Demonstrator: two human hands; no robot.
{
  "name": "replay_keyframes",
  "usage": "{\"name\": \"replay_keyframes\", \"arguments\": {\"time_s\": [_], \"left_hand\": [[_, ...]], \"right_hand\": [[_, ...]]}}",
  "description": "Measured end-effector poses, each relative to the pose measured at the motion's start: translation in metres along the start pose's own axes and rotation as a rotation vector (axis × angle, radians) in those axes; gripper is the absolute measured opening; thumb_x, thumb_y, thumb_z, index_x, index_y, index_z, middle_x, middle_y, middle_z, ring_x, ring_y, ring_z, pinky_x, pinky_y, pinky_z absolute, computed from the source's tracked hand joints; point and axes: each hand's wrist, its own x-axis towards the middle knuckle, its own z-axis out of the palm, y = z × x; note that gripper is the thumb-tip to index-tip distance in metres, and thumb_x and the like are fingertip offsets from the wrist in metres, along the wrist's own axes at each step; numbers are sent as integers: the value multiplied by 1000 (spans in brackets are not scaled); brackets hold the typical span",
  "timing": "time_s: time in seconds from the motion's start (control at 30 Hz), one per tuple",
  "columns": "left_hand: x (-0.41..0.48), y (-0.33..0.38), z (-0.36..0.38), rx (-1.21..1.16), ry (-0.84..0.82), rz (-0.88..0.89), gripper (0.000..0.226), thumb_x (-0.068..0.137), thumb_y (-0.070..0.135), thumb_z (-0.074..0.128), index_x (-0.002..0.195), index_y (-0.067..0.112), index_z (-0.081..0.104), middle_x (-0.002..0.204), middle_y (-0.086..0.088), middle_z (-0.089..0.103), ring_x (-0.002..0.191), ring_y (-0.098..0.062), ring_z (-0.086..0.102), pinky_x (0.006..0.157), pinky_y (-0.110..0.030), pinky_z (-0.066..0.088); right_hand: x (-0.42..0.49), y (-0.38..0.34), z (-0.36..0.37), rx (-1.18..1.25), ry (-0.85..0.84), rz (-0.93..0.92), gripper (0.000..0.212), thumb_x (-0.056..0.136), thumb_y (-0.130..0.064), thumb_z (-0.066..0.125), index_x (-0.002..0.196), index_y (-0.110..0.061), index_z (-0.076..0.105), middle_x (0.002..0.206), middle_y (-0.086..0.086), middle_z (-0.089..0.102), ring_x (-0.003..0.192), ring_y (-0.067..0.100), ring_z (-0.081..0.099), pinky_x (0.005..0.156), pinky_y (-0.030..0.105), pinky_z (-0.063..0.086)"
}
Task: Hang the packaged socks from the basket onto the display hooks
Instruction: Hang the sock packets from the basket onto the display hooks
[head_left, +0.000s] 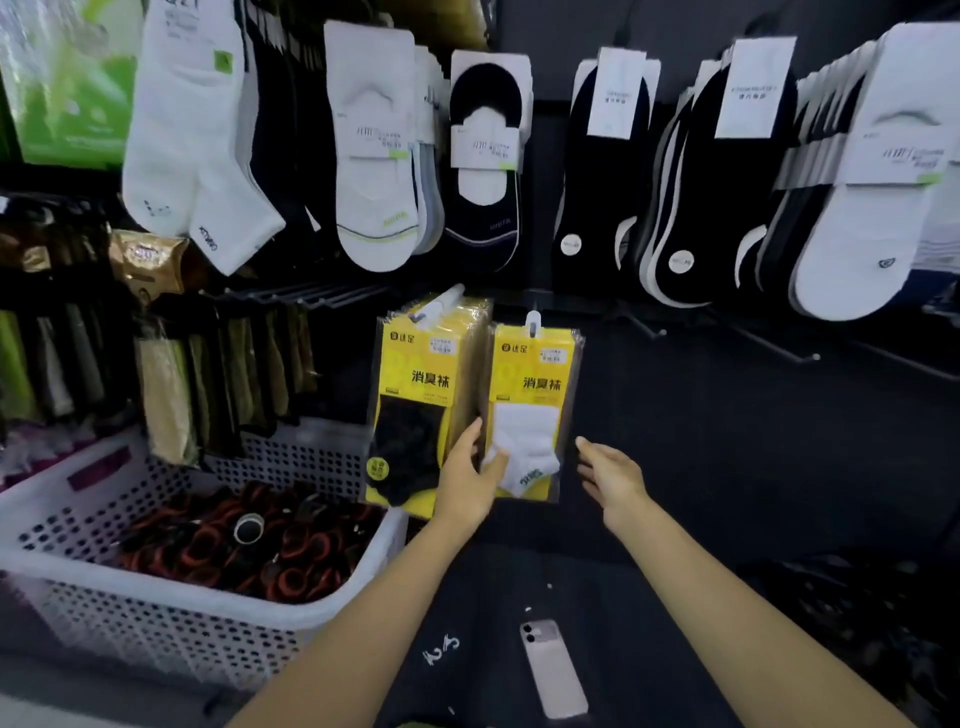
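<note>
A yellow pack of white socks hangs from a display hook at mid-frame. My left hand holds its lower left edge, thumb on the white sock. Just left of it hangs a stack of yellow packs with black socks. My right hand hovers open a little to the right of the white-sock pack, apart from it. A white perforated basket at lower left holds several black and red-orange sock packs.
Rows of white and black socks hang above on the dark wall. Bare hooks stick out at right of the yellow packs. Olive and dark packs hang at left. A phone lies on my dark lap.
</note>
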Motion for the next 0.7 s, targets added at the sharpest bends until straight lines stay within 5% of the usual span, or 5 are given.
{"name": "replay_keyframes", "arguments": {"time_s": [0.2,0.3,0.43,0.53,0.7], "left_hand": [[-84,-99,16,83,-17,-146,50,91,28,59,138,18,44,127,12,52,118,-8,48,102,-30,42],[-153,-158,32,40,-111,-343,41,91,18,61,130,12,51,119,3,57,115,-17,53,100,-35,45],[-232,-219,47,103,-145,-560,35,88,4,63,121,-2,55,106,-15,65,104,-32,61,91,-35,47],[-269,-248,47,222,-245,-683,23,89,16,63,110,8,60,91,1,61,94,-22,59,72,-18,43],[-296,-283,42,388,-333,-824,38,93,27,57,125,7,55,122,-11,59,116,-31,54,88,-29,41]], "right_hand": [[-32,103,-73,-53,-128,237,7,93,-13,60,100,-13,62,108,5,65,102,21,61,89,31,48],[-57,182,-109,-69,-109,435,10,95,-8,55,103,-7,60,103,10,65,108,29,60,93,36,47],[-92,282,-154,-209,5,688,29,95,-5,53,123,0,57,117,18,62,98,27,60,70,27,45],[-112,325,-181,-349,48,862,33,94,-10,57,126,0,54,110,14,61,87,21,57,60,24,44],[-119,363,-197,-671,-2,695,34,89,-16,66,119,-2,60,120,14,61,94,21,58,62,18,41]]}}
